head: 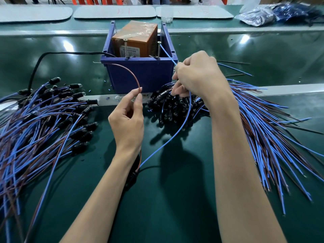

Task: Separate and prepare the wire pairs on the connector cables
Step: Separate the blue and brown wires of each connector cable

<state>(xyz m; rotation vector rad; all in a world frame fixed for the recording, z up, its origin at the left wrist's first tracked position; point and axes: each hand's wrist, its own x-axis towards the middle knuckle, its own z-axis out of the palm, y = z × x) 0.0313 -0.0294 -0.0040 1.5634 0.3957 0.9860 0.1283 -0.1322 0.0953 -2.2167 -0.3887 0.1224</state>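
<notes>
My left hand (128, 120) pinches a brown wire (130, 71) between thumb and forefinger; the wire arcs up and left over the blue bin. My right hand (196, 74) grips a blue wire (172, 135). Its free end points up toward a screw on the bin, and its long part curves down to a black connector (132, 177) half hidden under my left wrist. The two wires are spread apart. A heap of black connectors with blue and brown wires (177, 106) lies under my right hand, and another pile (45, 118) spreads at the left.
A blue plastic bin (142, 74) holds an orange box (135, 39) with two upright screws at its front. A black cable (37, 67) runs from the bin to the left. Grey mats and a plastic bag of parts (259, 15) lie at the far edge of the green bench.
</notes>
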